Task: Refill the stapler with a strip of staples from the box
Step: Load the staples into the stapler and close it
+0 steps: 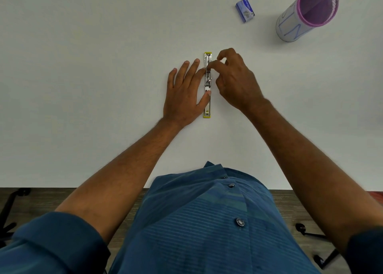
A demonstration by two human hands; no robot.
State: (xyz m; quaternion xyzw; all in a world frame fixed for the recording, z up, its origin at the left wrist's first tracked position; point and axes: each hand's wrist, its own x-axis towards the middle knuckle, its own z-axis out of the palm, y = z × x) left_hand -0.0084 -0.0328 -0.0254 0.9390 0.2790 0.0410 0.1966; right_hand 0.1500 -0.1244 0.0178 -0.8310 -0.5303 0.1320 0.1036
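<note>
A yellow stapler (207, 106) lies unfolded flat on the white table (83, 66), its metal channel facing up. My left hand (184, 95) rests beside it with straight fingers, the thumb and index fingertip touching its left edge. My right hand (234, 81) hovers over the far half, thumb and index finger pinching at the metal channel; a staple strip between them is too small to tell. The blue staple box (245, 10) sits at the back right, apart from both hands.
A round pen holder (306, 12) with a pink rim lies tilted at the far right. The table's near edge runs just in front of my body, with chair legs and floor below.
</note>
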